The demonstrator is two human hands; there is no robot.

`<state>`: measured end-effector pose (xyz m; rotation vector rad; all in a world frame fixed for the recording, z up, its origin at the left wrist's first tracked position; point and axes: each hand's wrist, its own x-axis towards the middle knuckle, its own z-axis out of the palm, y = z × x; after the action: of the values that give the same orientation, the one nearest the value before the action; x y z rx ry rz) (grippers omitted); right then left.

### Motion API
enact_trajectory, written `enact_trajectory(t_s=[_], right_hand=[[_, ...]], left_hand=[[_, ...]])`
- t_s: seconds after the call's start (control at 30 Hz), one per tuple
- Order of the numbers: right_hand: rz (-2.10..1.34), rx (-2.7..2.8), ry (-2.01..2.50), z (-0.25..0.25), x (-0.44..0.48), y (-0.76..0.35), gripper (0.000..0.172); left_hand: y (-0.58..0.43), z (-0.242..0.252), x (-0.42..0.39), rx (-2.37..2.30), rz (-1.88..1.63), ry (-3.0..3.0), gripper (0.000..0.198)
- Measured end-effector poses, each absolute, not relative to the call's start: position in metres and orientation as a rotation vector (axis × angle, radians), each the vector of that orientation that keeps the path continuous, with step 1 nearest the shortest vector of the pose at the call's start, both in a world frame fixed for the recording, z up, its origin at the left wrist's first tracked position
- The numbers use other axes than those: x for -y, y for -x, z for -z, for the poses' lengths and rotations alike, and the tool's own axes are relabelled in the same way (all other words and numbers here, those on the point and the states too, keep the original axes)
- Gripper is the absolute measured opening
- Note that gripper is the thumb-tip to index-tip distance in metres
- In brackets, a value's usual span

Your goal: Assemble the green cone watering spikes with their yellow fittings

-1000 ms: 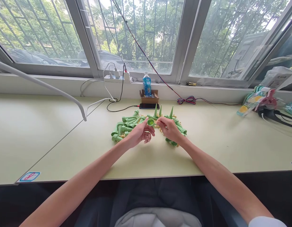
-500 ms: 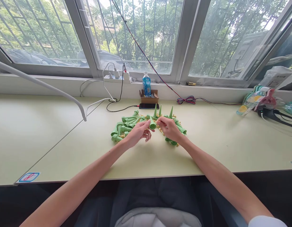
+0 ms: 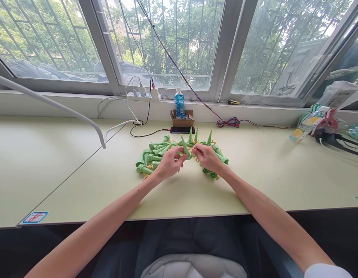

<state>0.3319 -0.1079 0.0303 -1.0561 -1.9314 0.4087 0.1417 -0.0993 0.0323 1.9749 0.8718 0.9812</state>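
My left hand [image 3: 171, 163] grips a green cone [image 3: 185, 146] near its wide base, the pointed tip up and leaning slightly left. Close on its right, my right hand [image 3: 207, 156] has its fingers pinched together beside the cone's base; what they hold, if anything, is too small to tell. A pile of green cones [image 3: 160, 148] lies left of and behind my left hand. More green cones [image 3: 221, 155] lie around my right hand, and a few stand upright behind both hands. Small yellow pieces [image 3: 146, 176] are scattered among the cones.
Behind the cones, a black phone [image 3: 182, 130] lies before a small cardboard box [image 3: 183, 122] and a blue bottle [image 3: 179, 103]. A white cable [image 3: 80, 111] arches over the table's left. Bundled wires [image 3: 229, 122] lie at the back; a clear bottle [image 3: 308, 125] and bags are far right.
The cone in my left hand has turned from showing its open base to pointing its tip up. My left fingers have closed in around its base. My right hand has barely moved.
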Motion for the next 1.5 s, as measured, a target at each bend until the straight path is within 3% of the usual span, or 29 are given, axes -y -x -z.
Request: enact_trajectory(t_s=[0.37,0.53,0.73,1.5], right_hand=[[-0.398,1.913,1.081,-0.031,0.107,-0.332,0.032],[-0.362,1.859,1.087,-0.03,0.105,-0.333,0.033],[-0.315,1.918,1.017,-0.028,0.104,-0.333,0.026],[-0.486,1.877,1.032,-0.031,0.11,-0.331,0.029]], left_hand=[[-0.144,-0.029,0.098,-1.0,-1.175,-2.223,0.017],[-0.148,-0.035,0.1,-1.005,-1.098,-1.835,0.031],[-0.145,-0.042,0.099,-0.849,-0.764,-1.378,0.06],[-0.14,-0.039,0.102,-0.895,-0.883,-1.686,0.038]])
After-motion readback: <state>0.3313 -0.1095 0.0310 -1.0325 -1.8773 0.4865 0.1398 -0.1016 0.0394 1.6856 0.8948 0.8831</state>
